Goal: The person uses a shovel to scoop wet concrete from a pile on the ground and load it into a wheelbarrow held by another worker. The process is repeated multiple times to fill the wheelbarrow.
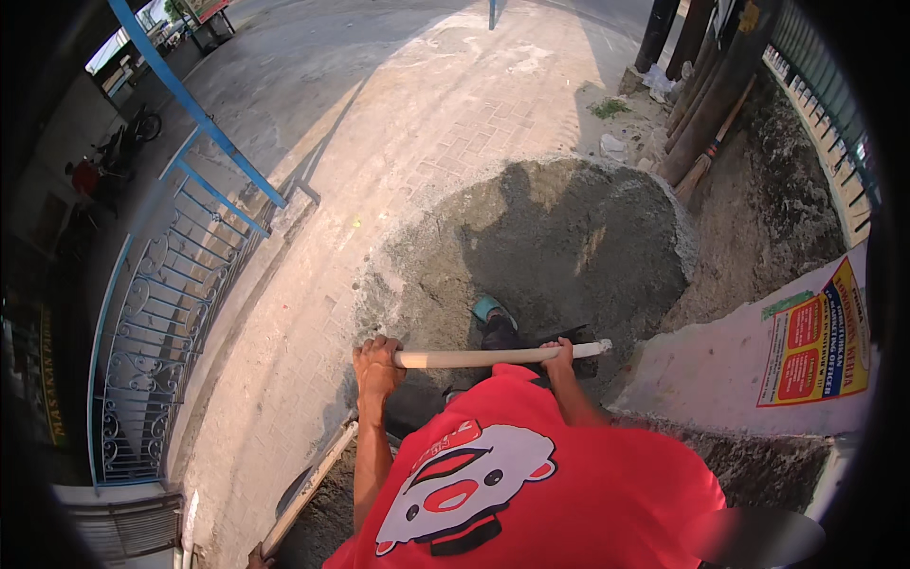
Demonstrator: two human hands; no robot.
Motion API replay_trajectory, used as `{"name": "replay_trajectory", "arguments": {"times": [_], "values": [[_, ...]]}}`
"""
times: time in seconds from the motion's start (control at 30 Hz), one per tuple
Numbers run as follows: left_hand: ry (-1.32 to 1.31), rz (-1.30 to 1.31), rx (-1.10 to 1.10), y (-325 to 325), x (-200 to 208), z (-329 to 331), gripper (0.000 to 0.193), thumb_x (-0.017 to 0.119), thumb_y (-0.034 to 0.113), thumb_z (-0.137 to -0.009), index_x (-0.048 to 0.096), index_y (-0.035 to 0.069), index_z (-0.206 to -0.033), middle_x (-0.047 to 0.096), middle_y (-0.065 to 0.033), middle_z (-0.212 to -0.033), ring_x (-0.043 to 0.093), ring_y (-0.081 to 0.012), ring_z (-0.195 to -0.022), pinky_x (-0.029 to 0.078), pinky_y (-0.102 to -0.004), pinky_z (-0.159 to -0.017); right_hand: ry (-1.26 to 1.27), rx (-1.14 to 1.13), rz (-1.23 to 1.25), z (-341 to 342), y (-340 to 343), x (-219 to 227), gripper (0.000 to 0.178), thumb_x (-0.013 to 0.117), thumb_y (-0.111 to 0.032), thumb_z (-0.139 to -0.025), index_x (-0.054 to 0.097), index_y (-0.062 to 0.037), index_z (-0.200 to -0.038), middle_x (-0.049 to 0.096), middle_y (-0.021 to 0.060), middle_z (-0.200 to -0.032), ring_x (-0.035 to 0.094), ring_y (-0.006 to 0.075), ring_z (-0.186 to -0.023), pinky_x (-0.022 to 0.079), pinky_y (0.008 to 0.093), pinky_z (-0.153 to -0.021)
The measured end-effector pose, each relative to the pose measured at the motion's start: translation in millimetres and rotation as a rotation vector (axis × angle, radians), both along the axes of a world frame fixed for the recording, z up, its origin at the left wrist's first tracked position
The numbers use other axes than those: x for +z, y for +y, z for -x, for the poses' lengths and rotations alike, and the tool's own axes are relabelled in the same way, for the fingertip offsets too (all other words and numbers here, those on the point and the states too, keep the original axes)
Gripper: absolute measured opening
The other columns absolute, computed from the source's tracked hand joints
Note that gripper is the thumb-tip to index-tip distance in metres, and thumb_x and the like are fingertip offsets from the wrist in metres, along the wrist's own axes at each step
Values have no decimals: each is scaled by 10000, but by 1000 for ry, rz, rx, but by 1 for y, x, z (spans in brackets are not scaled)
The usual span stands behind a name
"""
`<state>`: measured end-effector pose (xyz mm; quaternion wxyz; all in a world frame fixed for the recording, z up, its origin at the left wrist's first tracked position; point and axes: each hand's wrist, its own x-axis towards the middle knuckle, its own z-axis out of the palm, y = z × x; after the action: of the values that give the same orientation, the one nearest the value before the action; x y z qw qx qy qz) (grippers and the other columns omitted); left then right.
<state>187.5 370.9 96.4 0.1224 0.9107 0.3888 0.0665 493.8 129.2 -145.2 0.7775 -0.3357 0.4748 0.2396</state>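
Observation:
Both of my hands are closed around a pale wooden handle (455,358) held crosswise in front of my red shirt. My left hand (379,365) wraps its left end. Farther along, my right hand (559,355) grips it close to the grey-smeared right end. The working end of this tool cannot be made out. Just ahead lies a broad patch of wet-looking grey mortar (588,242) spread on the ground. My foot in a teal shoe (493,311) stands at its near part.
At lower left another person's hand (258,558) holds a second wooden handle (308,484). A blue metal fence (171,332) runs along the left. Dark poles (720,90) and a broom (697,175) stand at far right, above a low pale wall (701,375) bearing a poster (817,337).

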Motion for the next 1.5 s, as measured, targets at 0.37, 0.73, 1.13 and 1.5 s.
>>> {"name": "replay_trajectory", "arguments": {"times": [0.37, 0.73, 1.13, 1.5], "values": [[39, 176, 373, -57, -24, 71, 346, 770, 224, -561, 677, 183, -892, 608, -24, -957, 544, -228, -1032, 369, -432, -870, -94, 1098, -33, 21, 143, 21, 298, 465, -347, -824, 360, -161, -616, 362, 11, -534, 441, 198, -535, 484, 435, -654], [-2, 446, 797, -102, -50, 87, 436, 772, 215, -539, 680, 151, -961, 634, -66, -991, 558, -259, -1033, 356, -470, -864, -67, 1470, 10, 35, 225, 43, 305, 455, -358, -837, 366, -155, -628, 377, 13, -552, 447, 204, -554, 480, 448, -667], [26, 331, 977, -45, -35, 26, 384, 762, 214, -554, 682, 152, -924, 629, -60, -951, 560, -256, -1004, 347, -472, -842, -41, 1510, 52, -66, 309, 29, 314, 445, -371, -852, 373, -149, -642, 394, 15, -571, 454, 211, -574, 476, 462, -680], [152, 313, 1147, -40, -9, -90, 363, 762, 239, -563, 677, 146, -903, 631, -63, -950, 577, -242, -987, 367, -456, -818, 37, 1520, 92, -178, 373, 13, 324, 435, -383, -865, 379, -143, -654, 409, 17, -589, 460, 217, -593, 473, 475, -693]]}}
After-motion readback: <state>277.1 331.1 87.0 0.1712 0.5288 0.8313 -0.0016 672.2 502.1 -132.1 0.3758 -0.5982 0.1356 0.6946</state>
